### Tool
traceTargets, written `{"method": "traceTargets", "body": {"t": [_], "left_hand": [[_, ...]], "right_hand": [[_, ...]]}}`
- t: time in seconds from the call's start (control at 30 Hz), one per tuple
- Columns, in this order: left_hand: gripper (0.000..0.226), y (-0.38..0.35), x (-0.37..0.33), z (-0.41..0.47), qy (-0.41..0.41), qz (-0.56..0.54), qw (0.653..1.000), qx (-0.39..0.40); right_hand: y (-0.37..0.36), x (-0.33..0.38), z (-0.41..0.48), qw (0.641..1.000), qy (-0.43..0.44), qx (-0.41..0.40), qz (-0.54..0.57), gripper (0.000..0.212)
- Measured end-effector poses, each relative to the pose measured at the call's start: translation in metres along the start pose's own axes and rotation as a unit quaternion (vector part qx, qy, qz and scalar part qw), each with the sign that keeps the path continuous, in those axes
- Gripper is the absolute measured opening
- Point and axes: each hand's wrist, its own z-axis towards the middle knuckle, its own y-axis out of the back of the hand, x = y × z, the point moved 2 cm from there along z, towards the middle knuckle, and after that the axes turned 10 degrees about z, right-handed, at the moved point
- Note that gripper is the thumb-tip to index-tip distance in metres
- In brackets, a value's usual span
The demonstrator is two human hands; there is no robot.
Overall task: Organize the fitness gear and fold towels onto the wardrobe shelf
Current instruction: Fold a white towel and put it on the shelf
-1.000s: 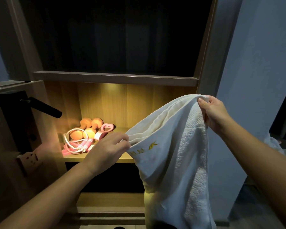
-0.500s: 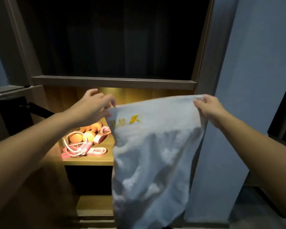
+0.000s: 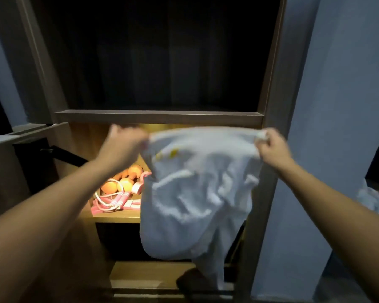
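The white towel (image 3: 197,193) hangs spread before the lit wardrobe shelf (image 3: 116,219), with left hand (image 3: 123,147) fingers pinching its ten-o'clock corner, right hand (image 3: 271,147) fingers clamped on its two-o'clock corner.

- two hands: left hand (image 3: 123,147), right hand (image 3: 271,147)
- one towel (image 3: 197,182), white
- one more white cloth (image 3: 373,201) at right edge, kind unclear
- orange dumbbells (image 3: 126,184): looks like two, heads overlap, not certain
- one pink jump rope (image 3: 118,199)
- one pink grip ring (image 3: 138,189)
- one lit shelf (image 3: 118,218)
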Motion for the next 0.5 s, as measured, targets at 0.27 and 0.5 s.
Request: {"method": "traceTargets", "body": {"t": [0.27,0.5], "left_hand": [[0.006,0.007,0.014,0.0,-0.028,0.02,0.993,0.114],[0.015,-0.021,-0.008,-0.039,-0.049,0.061,0.976,0.203]], "right_hand": [[-0.014,0.005,-0.006,0.996,-0.01,0.08,-0.029,0.007],[-0.038,-0.035,-0.03,0.981,-0.06,0.165,-0.081,0.012]]}}
